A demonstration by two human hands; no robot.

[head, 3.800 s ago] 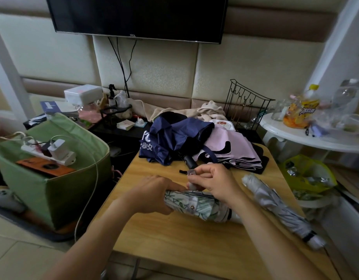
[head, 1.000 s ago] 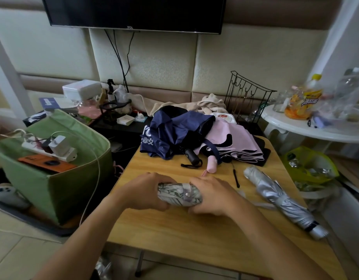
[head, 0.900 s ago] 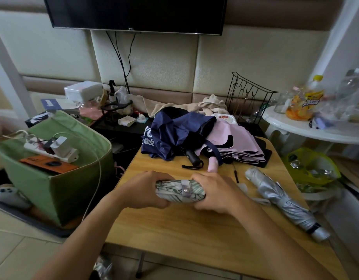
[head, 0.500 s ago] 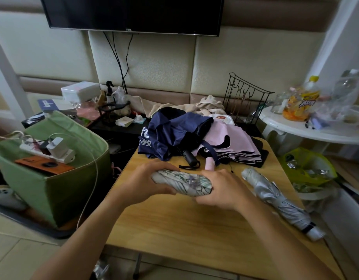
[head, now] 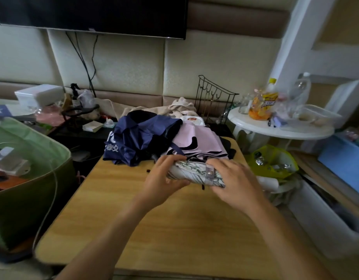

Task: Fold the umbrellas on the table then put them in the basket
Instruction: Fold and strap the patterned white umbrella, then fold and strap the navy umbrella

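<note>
Two hands: both are on one folded umbrella, held over the far half of the wooden table (head: 174,229).
Leaf-print umbrella (head: 191,172): rolled into a short bundle, lying roughly level with its right end a little lower; a strap with a snap (head: 210,173) wraps it near the right end. Whether it touches the tabletop cannot be told.
Left hand (head: 162,178): forearm reaches in from the near edge, angling up and to the right; thumb under the bundle's left end, fingers curled over its top, so it grips the umbrella.
Right hand (head: 234,182): forearm enters from the near right corner, angling up and to the left; back of the hand faces the camera, fingers wrapped round the bundle's right end just past the strap, thumb on top by the snap.
Navy umbrella (head: 138,138): unfolded, heaped at the far edge of the table, white lettering on its cloth.
Pink umbrella (head: 196,141): loose, with black patches, lying beside the navy one toward the far right corner, just behind the hands.
Green basket (head: 33,158): fabric-sided, standing off the table's left edge, with a power strip (head: 8,161) and a cable in it.
Round white side table (head: 281,130): beyond the right edge, carrying bottles and clear containers.
</note>
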